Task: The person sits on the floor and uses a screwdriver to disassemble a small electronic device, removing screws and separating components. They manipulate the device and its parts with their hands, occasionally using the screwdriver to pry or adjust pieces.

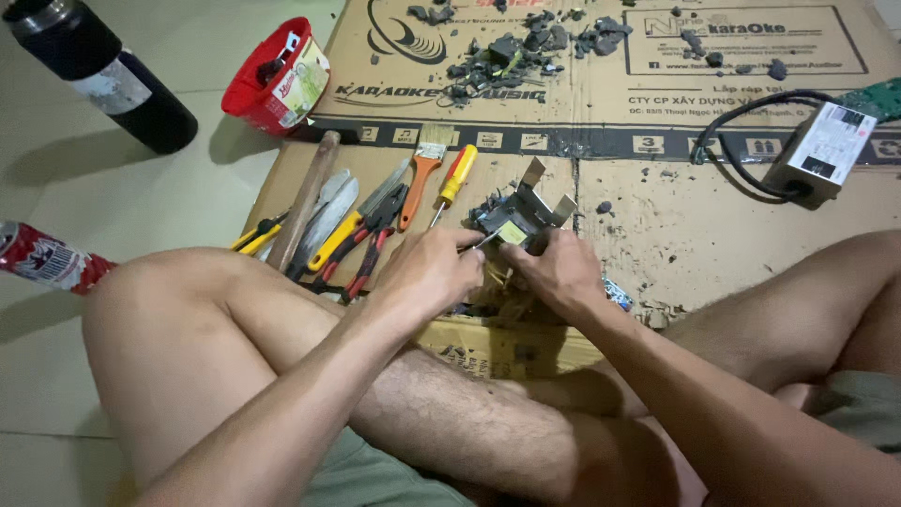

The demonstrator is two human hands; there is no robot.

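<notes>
Head view: we sit cross-legged on flattened cardboard (657, 235), both hands on a small transformer (519, 225) w/ grey metal brackets and a yellow-taped core. It sits on the cardboard just past our crossed legs, near the middle of the sheet. Its 2 bracket tabs stick up and away from us; its long axis we can't tell, as the fingers hide much of it. Left hand (427, 272) is clenched round a thin metal tool whose tip points right, into the transformer. Right hand (556, 272) grips the transformer from the right side, fingers curled over it.

Left of the hands, tools lie roughly parallel, handles toward us: 1 paint brush (424, 174) w/ orange handle, 1 screwdriver (454, 181) yellow/red, 1 wooden hammer handle (305, 197), red-handled pliers (371, 246) (approx. 2 pairs, overlap makes the count unsure). Further off: 1 red tub (274, 80), 1 dark bottle (103, 75), 1 red can (42, 258) on its side, 1 grey power box (818, 152) w/ black cable, and dark debris (526, 47) scattered at the far edge.
</notes>
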